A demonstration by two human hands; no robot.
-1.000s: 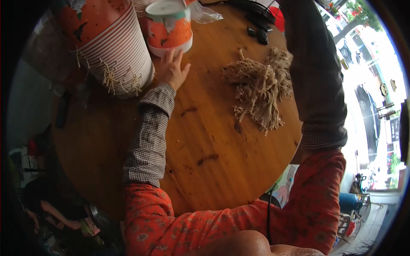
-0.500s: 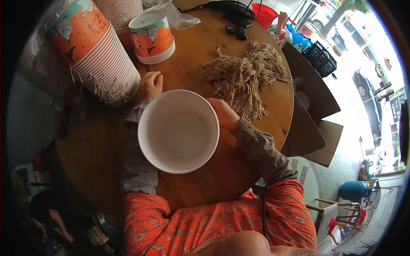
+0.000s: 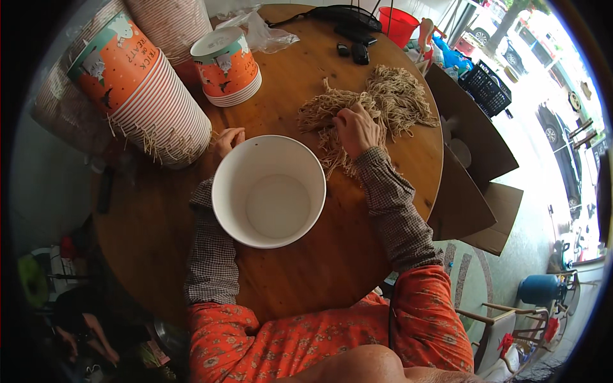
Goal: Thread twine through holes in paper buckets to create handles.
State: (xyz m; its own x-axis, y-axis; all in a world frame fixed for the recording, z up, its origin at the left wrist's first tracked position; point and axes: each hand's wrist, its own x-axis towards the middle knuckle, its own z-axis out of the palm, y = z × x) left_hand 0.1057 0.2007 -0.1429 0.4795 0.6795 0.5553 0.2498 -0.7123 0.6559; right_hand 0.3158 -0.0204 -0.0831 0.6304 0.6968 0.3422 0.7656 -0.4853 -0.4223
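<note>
In front of me is a white paper bucket (image 3: 223, 185), its mouth facing up and a small dark hole near the far rim. My left hand (image 3: 228, 140) is just beyond its far left side, fingers curled in, partly hidden by the bucket; what they hold, if anything, does not show. Over on the right, my right hand (image 3: 357, 131) reaches into a heap of beige cotton cords (image 3: 402, 105) and pinches some of them. A tall stack of orange printed paper buckets (image 3: 150, 96) leans at the left, with short cord ends hanging from its lower rims.
An upside-down short stack of orange buckets (image 3: 228, 73) stands beyond my left hand. Behind it lies a clear plastic bag (image 3: 268, 35). Small black items (image 3: 361, 54) lie at the far edge. An open cardboard box (image 3: 463, 185) adjoins the table's right edge; a red pail (image 3: 399, 27) is behind.
My right hand has let go of the bucket's right side and moved up and right into the cords. The bucket has tilted, showing more of its inner far wall.
</note>
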